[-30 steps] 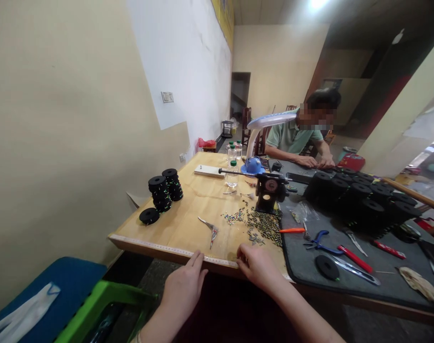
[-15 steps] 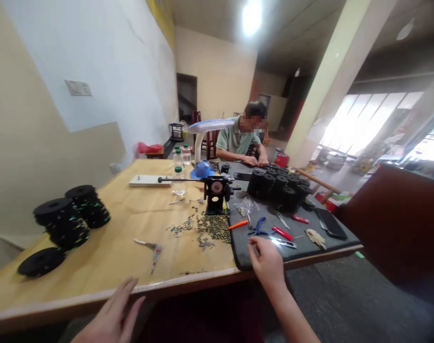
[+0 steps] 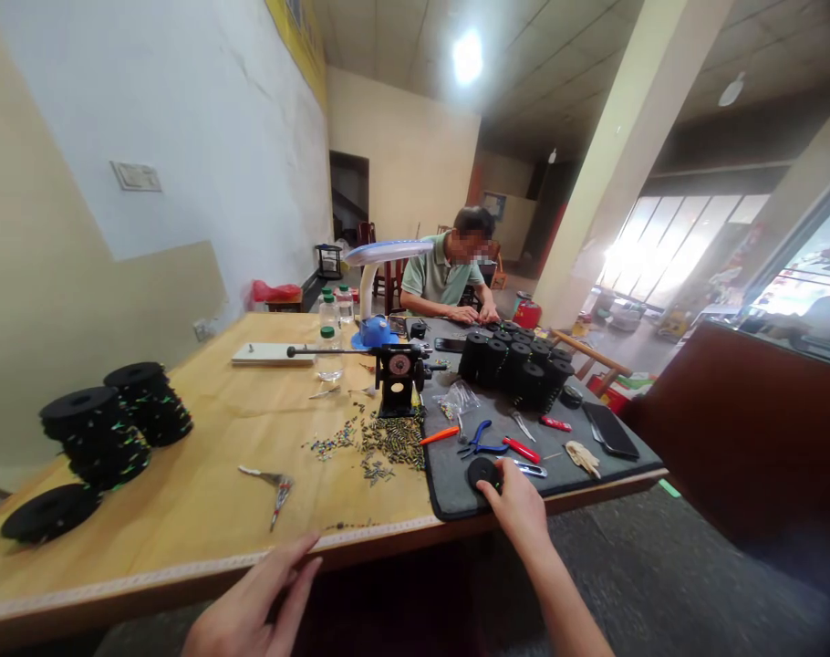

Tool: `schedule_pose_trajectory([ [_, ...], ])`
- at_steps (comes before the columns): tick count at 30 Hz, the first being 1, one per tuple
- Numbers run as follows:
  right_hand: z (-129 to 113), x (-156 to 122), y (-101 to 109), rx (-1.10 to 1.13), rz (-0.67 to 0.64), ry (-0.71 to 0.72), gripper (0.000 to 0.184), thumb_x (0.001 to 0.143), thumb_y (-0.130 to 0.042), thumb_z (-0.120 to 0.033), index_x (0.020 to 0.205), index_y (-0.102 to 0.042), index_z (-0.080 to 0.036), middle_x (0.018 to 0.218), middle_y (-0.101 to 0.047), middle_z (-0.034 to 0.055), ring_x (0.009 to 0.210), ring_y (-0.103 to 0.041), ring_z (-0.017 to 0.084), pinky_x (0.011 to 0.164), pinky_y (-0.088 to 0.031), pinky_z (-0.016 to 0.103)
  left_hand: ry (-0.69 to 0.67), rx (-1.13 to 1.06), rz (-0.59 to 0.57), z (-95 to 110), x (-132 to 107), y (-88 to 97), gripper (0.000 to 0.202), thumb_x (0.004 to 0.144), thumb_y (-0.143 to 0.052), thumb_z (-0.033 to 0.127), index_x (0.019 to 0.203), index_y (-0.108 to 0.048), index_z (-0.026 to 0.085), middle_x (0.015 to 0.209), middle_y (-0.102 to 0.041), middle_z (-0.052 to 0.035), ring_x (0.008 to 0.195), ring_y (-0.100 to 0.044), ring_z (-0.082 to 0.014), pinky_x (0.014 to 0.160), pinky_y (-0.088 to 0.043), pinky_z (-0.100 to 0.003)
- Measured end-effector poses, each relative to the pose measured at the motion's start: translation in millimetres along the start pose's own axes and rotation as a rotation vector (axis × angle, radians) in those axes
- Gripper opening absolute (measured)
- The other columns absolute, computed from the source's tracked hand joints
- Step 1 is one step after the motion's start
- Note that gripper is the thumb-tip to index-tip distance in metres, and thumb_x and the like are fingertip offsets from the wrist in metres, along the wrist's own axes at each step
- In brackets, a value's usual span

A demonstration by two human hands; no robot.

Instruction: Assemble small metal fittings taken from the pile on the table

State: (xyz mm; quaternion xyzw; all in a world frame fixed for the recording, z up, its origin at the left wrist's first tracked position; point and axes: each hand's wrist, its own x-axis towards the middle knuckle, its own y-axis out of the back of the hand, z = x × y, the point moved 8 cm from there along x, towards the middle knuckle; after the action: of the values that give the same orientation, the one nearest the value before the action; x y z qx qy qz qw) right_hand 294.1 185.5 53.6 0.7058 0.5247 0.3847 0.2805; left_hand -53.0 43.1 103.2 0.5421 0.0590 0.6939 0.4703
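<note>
Over the near edge of the grey mat (image 3: 449,488), my right hand (image 3: 521,506) pinches the right side of a small black foam spool (image 3: 482,472), its thumb at the near rim. Whether the spool rests on the mat I cannot tell. My left hand (image 3: 261,589) is open and empty at the table's front edge, fingers stretched out to the right. Blue-handled pliers (image 3: 482,440), a red-handled tool (image 3: 522,449) and a silver cutter (image 3: 530,468) lie just beyond the right hand.
Small metal pieces (image 3: 394,443) are heaped before a black hand-cranked winder (image 3: 396,379). Black spools (image 3: 524,360) stand grouped on the mat; others (image 3: 87,429) are stacked at left. A lamp (image 3: 374,333), a phone (image 3: 612,431) and bottles (image 3: 328,342) stand about. A co-worker (image 3: 449,274) sits opposite.
The black foam spool now shows in my right hand; it was not visible before. My left hand has moved right along the table edge. The whole view has shifted slightly.
</note>
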Motion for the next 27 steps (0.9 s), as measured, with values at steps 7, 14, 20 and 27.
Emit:
schedule_pose_trajectory([
  [7,-42,-2,-4,0.824,-0.119,0.134,0.030,0.080,-0.061,-0.043,0.095,-0.048,-0.021,0.085,-0.063,0.0040,0.081,-0.060,0.020,0.076,-0.045,0.030,0.281,-0.453,-0.248,21,26,-35.4,0.023,0.084,-0.058,0.034,0.102,-0.067,0.022,0.083,-0.074,-0.0023,0.067,-0.068,-0.0145,0.063,-0.055,-0.019],
  [14,-141,-42,-31,1.624,-0.653,-0.033,0.036,0.073,-0.081,-0.036,0.094,-0.058,-0.018,0.082,-0.059,-0.0003,0.067,-0.055,0.011,0.061,-0.043,0.021,0.128,-0.600,-0.301,46,72,-43.3,0.058,0.076,-0.068,0.023,0.131,-0.049,0.029,0.131,-0.057,-0.0078,0.114,-0.056,-0.0241,0.083,-0.051,-0.030],
  [20,-180,-61,-41,1.759,-0.876,-0.073,0.031,0.076,-0.080,-0.031,0.095,-0.062,-0.014,0.074,-0.055,-0.0013,0.059,-0.049,0.006,0.056,-0.041,0.016,0.132,-0.662,-0.278,39,80,-39.8,0.050,0.075,-0.070,0.026,0.123,-0.055,0.028,0.124,-0.062,-0.0066,0.108,-0.058,-0.0231,0.086,-0.049,-0.033],
  [27,-192,-63,-43,1.769,-0.873,-0.119,0.036,0.069,-0.085,-0.030,0.093,-0.064,-0.013,0.074,-0.057,-0.0009,0.059,-0.050,0.007,0.056,-0.043,0.016,0.190,-0.760,-0.277,31,80,-35.3,0.053,0.072,-0.072,0.023,0.122,-0.055,0.024,0.124,-0.061,-0.0079,0.114,-0.056,-0.0249,0.098,-0.045,-0.037],
])
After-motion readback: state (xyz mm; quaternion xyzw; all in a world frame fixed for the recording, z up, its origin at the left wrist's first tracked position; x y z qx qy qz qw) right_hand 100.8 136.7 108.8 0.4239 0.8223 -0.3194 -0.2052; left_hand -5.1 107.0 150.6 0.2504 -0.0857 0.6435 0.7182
